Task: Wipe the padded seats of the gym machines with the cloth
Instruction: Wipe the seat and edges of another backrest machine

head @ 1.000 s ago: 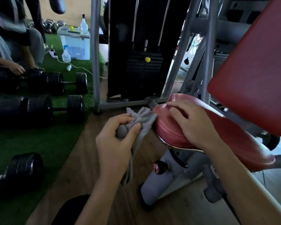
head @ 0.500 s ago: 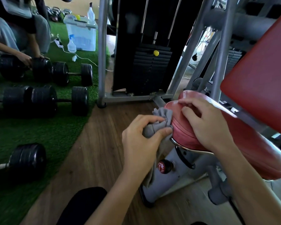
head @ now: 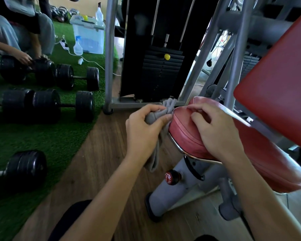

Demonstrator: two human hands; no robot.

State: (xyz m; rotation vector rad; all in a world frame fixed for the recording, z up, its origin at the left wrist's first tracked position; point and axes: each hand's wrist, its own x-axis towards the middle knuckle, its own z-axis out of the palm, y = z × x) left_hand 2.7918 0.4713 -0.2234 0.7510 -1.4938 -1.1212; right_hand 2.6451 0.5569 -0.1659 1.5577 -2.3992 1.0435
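A red padded seat (head: 186,131) on a grey machine post fills the centre right, with a red back pad (head: 276,94) above it. My left hand (head: 142,129) grips a bunched grey cloth (head: 155,115) and holds it against the seat's front edge; a tail of cloth hangs below the hand. My right hand (head: 215,129) rests on top of the seat with its fingers bent, holding nothing.
A black weight stack (head: 162,70) in a grey frame stands behind the seat. Black dumbbells (head: 47,105) lie on green turf at left, where another person crouches. A spray bottle (head: 78,46) and a clear plastic box (head: 89,33) sit further back. A red knob (head: 172,177) sticks out under the seat.
My left hand has carried the cloth rightward onto the seat's front edge. My right hand has stayed on top of the seat. The view has shifted slightly.
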